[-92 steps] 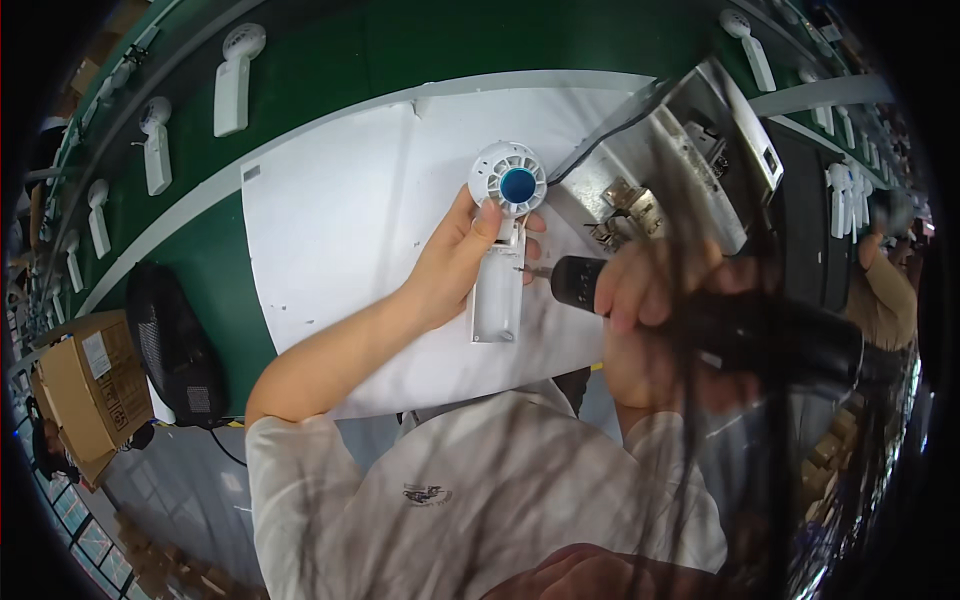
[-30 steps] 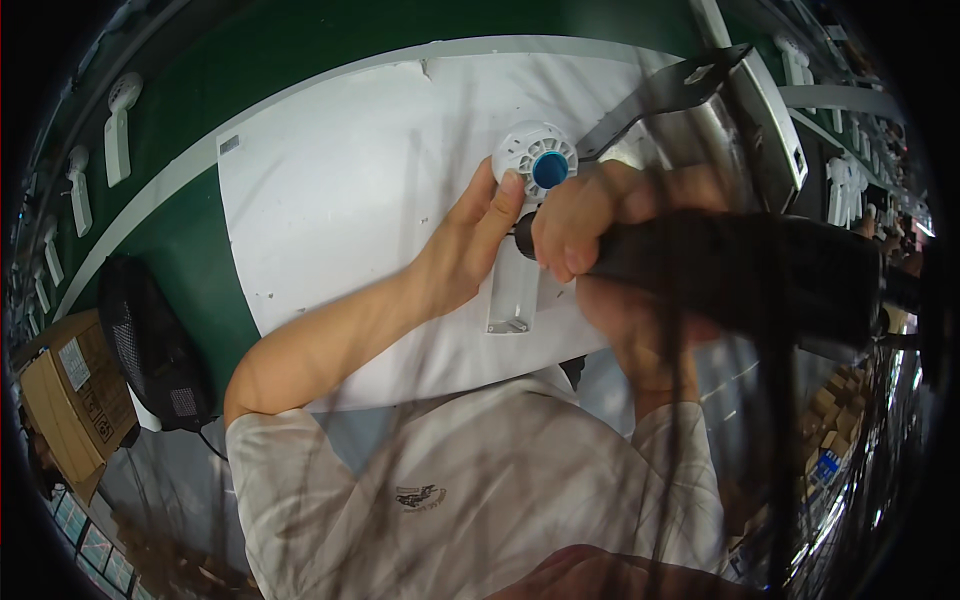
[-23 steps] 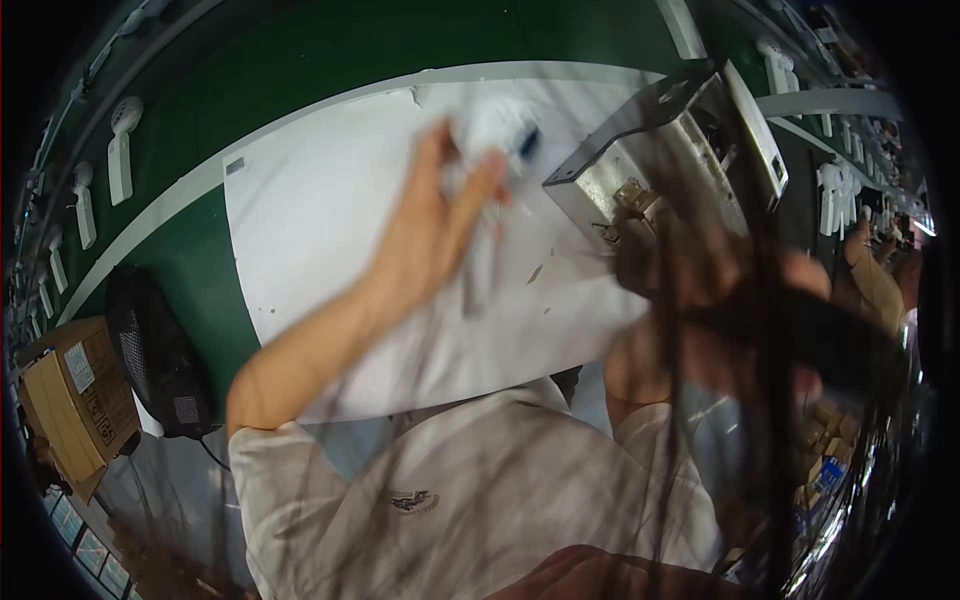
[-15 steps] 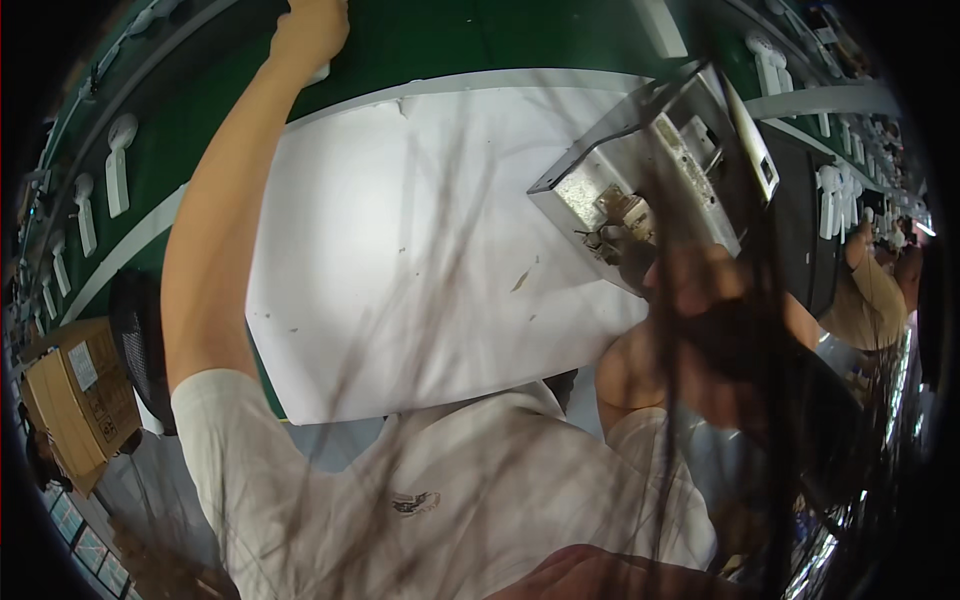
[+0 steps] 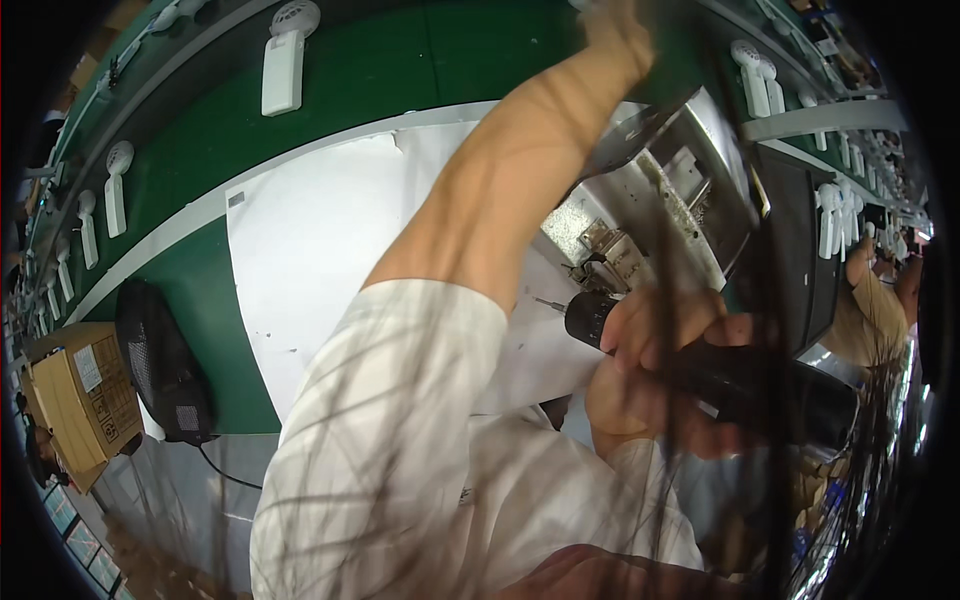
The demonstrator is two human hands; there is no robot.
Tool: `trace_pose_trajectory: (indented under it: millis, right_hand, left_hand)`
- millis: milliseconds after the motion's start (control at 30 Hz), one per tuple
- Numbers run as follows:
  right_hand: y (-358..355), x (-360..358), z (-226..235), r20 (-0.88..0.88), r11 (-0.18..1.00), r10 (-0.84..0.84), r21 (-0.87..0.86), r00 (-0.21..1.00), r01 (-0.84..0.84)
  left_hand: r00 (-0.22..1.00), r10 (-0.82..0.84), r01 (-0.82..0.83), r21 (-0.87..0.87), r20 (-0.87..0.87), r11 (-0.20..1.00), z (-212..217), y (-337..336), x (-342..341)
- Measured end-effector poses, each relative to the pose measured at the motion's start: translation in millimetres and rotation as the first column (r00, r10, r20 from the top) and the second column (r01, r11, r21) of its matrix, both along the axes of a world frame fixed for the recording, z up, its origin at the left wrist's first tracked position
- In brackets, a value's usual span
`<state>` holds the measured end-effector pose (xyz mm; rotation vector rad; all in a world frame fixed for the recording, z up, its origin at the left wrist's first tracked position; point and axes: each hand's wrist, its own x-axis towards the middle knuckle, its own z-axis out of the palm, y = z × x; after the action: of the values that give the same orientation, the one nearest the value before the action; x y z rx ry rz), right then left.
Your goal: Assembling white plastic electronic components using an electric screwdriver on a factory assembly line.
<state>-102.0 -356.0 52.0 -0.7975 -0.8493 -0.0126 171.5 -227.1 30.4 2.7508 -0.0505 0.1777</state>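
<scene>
My right hand (image 5: pixel 665 325) is wrapped round a black power screwdriver (image 5: pixel 590 318), its thin metal bit pointing left over the white work sheet (image 5: pixel 310 250). Just beyond the bit stands an open metal box fixture (image 5: pixel 655 185) with a small clamp-like mechanism (image 5: pixel 618 252) inside. My left arm stretches across the sheet, and my left hand (image 5: pixel 618 35) is at the top edge, beyond the fixture. Its fingers are smeared and partly cut off, so any hold is hidden. A white handheld fan (image 5: pixel 284 65) lies on the green belt at the upper left.
More white fans (image 5: pixel 117 185) lie along the green belt (image 5: pixel 390 50) at left, others at right. At left are a black mesh-backed object (image 5: pixel 160 360) with a cable and a cardboard box (image 5: pixel 85 400). Dark hair strands cross the view. Another person's arm (image 5: pixel 865 300) shows far right.
My left hand has swung from upper left to upper right, away from the white fan that now lies uncovered. My right hand and the screwdriver have tilted, bringing the bit into view.
</scene>
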Motion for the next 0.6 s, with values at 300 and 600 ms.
trace_pose_trajectory:
  millis: [300,600]
  right_hand:
    - [-20,11,10,-0.004,0.998,-0.018,0.067,1.0,0.018]
    - [-4,13,-1,-0.06,0.999,0.026,0.023,0.998,-0.024]
  left_hand:
    - [0.983,0.073,-0.17,-0.985,-0.171,-0.021,-14,95,-100]
    - [0.966,-0.168,-0.247,-0.887,-0.195,-0.391,-74,29,-301]
